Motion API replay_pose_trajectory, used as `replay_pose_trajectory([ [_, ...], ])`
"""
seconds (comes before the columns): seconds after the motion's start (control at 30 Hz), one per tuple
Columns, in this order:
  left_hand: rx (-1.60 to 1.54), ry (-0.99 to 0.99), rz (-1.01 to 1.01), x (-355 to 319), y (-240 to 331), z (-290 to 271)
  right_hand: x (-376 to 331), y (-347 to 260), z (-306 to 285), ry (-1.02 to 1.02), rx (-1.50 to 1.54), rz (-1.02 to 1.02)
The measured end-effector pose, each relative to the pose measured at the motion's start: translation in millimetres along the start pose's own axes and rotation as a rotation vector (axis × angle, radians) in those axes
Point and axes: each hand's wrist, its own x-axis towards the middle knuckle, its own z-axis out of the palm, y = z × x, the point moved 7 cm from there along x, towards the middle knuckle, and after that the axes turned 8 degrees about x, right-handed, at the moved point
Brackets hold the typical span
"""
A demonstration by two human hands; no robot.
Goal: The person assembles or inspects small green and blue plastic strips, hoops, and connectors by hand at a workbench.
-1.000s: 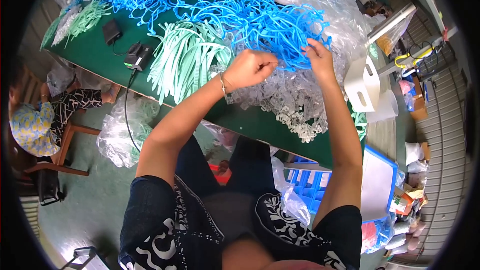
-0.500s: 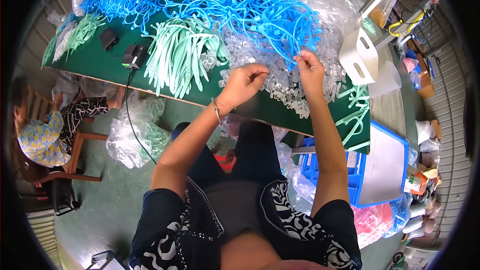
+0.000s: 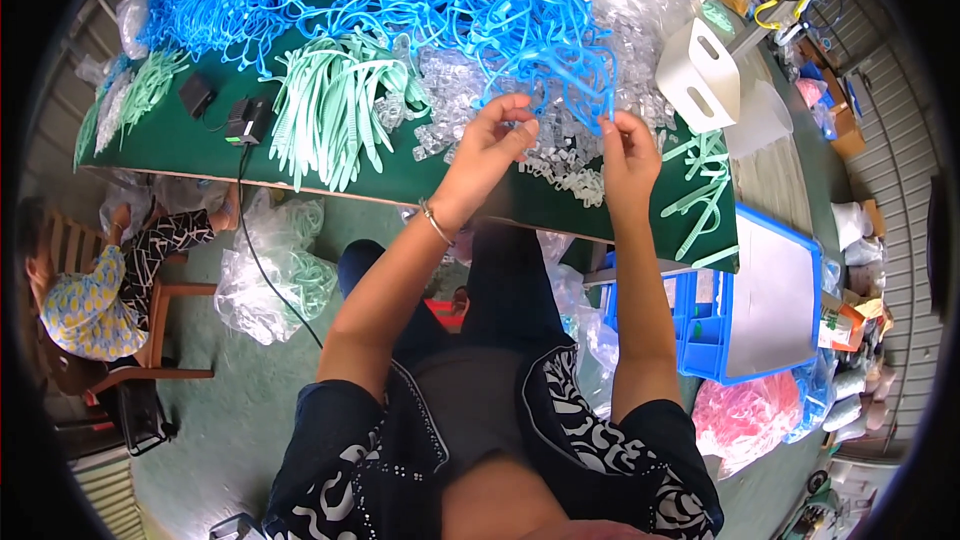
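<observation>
We see the right hand [image 3: 630,160] with thumb and forefinger pinching the lower end of a smooth, pliant blue cord [image 3: 609,85], which runs up into the front of a tangled, glossy blue heap [image 3: 430,0]. The left hand [image 3: 490,145] has its thumb and index finger brought close together; we cannot tell whether anything sits between them. Around and beyond the fingertips we find hard, clear plastic pieces [image 3: 450,90], with small, blocky white pieces [image 3: 578,183] nearest us. Left of these fan flat, ribbed mint-green straps [image 3: 335,105]. Both hands are raised, fingers upward, elbows bent and spread, a thin metal bracelet [image 3: 436,223] on the left wrist. The green table [image 3: 545,212] shows bare between straps and white pieces, down to its pale near edge; at the right lie loose green strips [image 3: 700,190], with a slotted white bin [image 3: 698,77] behind them.
</observation>
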Motion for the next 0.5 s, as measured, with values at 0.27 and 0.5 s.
replay_pose_trajectory([
  [0.27, -0.604, -0.006, -0.204, -24.4, 6.7, 13.4, -32.7, -45.5, 18.9, -0.195, -0.358, -0.417],
  [0.5, 0.348, 0.243, 0.224, -54.7, 61.7, -36.6, -68.0, -82.5, 24.8, -0.405, -0.383, -0.642],
])
